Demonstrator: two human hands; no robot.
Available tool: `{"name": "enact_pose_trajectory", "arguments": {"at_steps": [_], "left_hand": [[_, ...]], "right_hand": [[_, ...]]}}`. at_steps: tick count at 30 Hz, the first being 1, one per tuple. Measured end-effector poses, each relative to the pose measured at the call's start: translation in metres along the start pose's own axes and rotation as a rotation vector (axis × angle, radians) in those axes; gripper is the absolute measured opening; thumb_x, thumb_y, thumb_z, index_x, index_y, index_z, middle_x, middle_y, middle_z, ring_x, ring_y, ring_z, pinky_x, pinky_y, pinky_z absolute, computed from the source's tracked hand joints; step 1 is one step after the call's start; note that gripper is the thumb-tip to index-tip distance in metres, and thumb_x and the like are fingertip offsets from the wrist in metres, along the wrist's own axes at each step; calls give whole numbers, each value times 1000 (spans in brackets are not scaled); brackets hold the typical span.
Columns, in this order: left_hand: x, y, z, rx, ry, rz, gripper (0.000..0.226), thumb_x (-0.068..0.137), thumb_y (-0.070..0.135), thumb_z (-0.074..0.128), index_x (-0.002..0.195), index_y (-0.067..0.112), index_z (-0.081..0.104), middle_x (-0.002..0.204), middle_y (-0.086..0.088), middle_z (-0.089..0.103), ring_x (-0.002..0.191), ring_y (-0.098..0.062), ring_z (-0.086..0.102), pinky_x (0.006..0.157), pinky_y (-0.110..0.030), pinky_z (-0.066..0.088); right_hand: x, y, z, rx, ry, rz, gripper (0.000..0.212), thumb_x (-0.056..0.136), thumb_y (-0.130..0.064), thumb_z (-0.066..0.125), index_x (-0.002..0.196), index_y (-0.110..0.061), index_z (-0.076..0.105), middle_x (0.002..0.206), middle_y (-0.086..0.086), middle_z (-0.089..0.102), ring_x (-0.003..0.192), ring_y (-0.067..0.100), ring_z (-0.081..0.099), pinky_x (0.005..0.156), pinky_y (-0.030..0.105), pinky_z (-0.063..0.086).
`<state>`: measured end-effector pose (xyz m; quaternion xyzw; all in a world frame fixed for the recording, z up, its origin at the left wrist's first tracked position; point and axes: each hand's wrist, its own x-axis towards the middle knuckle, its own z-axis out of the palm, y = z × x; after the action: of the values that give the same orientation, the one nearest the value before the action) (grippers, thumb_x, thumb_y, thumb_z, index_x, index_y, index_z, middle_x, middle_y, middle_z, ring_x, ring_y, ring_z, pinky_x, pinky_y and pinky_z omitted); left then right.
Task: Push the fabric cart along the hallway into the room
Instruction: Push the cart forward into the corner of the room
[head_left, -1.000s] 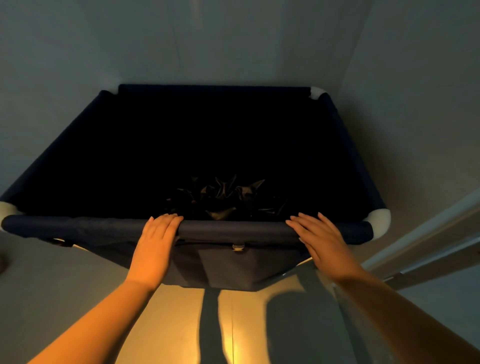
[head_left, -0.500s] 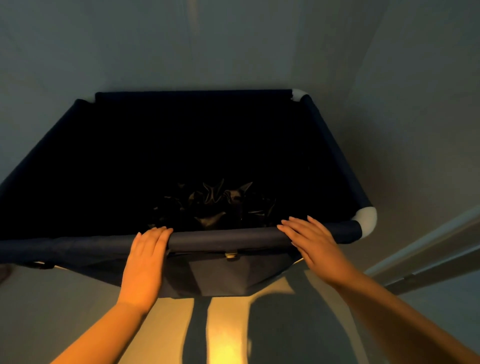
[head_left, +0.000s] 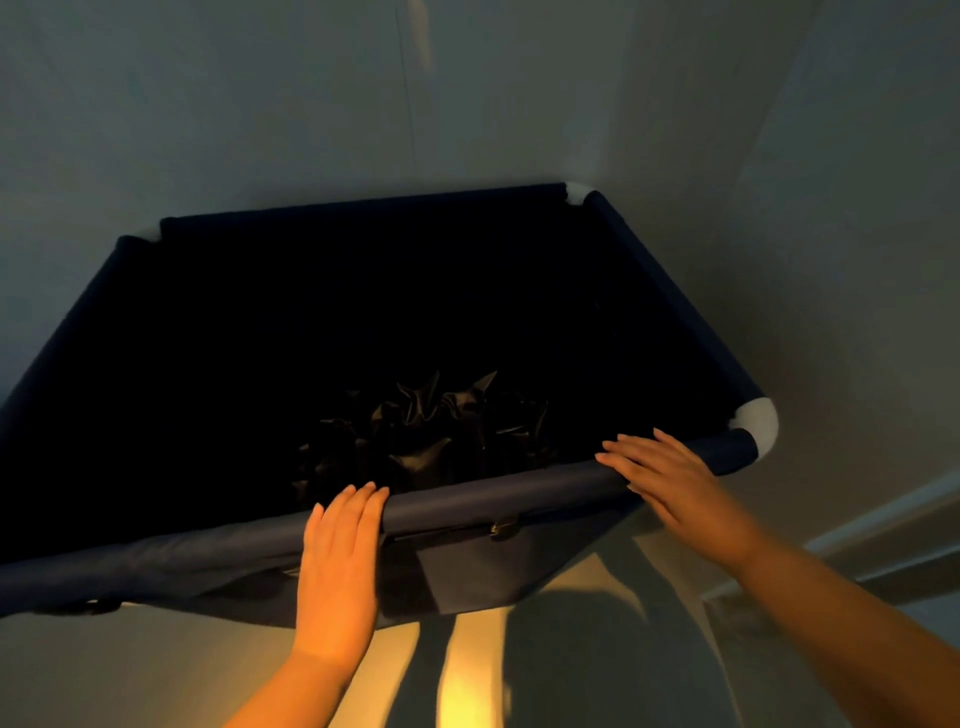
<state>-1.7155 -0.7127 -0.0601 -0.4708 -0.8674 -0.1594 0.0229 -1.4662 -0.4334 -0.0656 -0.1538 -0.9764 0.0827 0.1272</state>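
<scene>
The dark blue fabric cart (head_left: 467, 506) fills the middle of the head view, with white corner joints and a deep, dark inside. Crumpled dark fabric (head_left: 431, 426) lies at its bottom. My left hand (head_left: 337, 566) lies flat on the near rail, fingers together and reaching over its top edge. My right hand (head_left: 670, 478) rests flat on the same rail near the right white corner (head_left: 758, 423), fingers spread. Neither hand wraps around the rail. The cart's wheels are hidden.
A pale wall (head_left: 831, 260) runs close along the cart's right side, with a baseboard or door frame (head_left: 857, 545) at lower right. Another wall stands just beyond the far rail. A warm light patch (head_left: 467, 675) falls on the floor between my arms.
The cart has swung so its near rail now slants down to the left, and its far corners have shifted left. Both hands have stayed on the rail.
</scene>
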Motion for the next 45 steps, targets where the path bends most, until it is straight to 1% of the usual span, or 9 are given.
{"name": "enact_pose_trajectory", "arguments": {"at_steps": [9, 19, 23, 28, 31, 35, 39, 43, 45], "left_hand": [[17, 33, 10, 46, 15, 18, 71, 68, -19, 67, 132, 2, 46, 133, -19, 51, 127, -34, 40, 113, -47, 17], [44, 101, 40, 75, 56, 83, 66, 70, -15, 70, 130, 0, 46, 128, -23, 53, 123, -36, 41, 115, -41, 9], [54, 133, 56, 100, 77, 117, 48, 83, -2, 49, 131, 1, 44, 130, -23, 52, 128, -36, 36, 115, -41, 6], [73, 172, 71, 110, 58, 135, 71, 67, -15, 70, 131, 0, 45, 131, -25, 51, 129, -39, 36, 116, -41, 5], [84, 189, 77, 126, 61, 157, 71, 65, -15, 71, 130, -2, 46, 130, -26, 52, 127, -41, 39, 114, -43, 7], [86, 189, 78, 141, 55, 141, 69, 68, -13, 71, 131, -3, 44, 130, -27, 51, 127, -42, 38, 115, -38, 0], [87, 188, 76, 158, 79, 177, 51, 83, -4, 61, 131, -3, 44, 130, -28, 51, 127, -42, 39, 115, -37, 1], [87, 188, 78, 170, 53, 159, 68, 71, -11, 70, 132, -2, 44, 132, -27, 49, 128, -42, 38, 114, -45, 10], [86, 187, 78, 172, 43, 160, 69, 71, -11, 70, 133, -1, 42, 133, -26, 49, 129, -41, 37, 114, -44, 9]], "right_hand": [[-12, 35, -3, -5, 59, -39, 42, 95, -21, 35, 136, -22, 43, 137, -1, 50, 132, 10, 32, 112, 31, 14], [-43, 97, -33, -8, 81, -15, 41, 90, -11, 44, 130, -14, 51, 131, 4, 56, 126, 16, 40, 109, 32, 17], [-62, 125, -47, -44, 63, 14, 42, 87, -7, 48, 129, -12, 53, 129, 6, 57, 123, 23, 48, 106, 36, 21], [-82, 157, -62, -45, 51, 61, 42, 89, -8, 44, 131, -11, 51, 132, 6, 55, 125, 23, 46, 108, 37, 20], [-92, 172, -69, -45, 56, 76, 44, 90, -7, 42, 133, -13, 49, 135, 5, 52, 128, 21, 43, 109, 40, 22], [-92, 176, -61, -55, 55, 66, 50, 89, 4, 50, 135, -15, 46, 137, 3, 51, 130, 19, 40, 111, 38, 19], [-93, 179, -57, -67, 72, 54, 58, 84, 7, 56, 136, -16, 44, 137, 2, 50, 130, 18, 39, 112, 35, 15], [-93, 175, -61, -59, 86, 52, 52, 88, 5, 50, 136, -14, 45, 137, 3, 50, 130, 19, 40, 111, 36, 16], [-93, 172, -62, -51, 99, 55, 48, 89, 3, 48, 134, -13, 47, 136, 5, 51, 129, 21, 41, 111, 36, 16]]}}
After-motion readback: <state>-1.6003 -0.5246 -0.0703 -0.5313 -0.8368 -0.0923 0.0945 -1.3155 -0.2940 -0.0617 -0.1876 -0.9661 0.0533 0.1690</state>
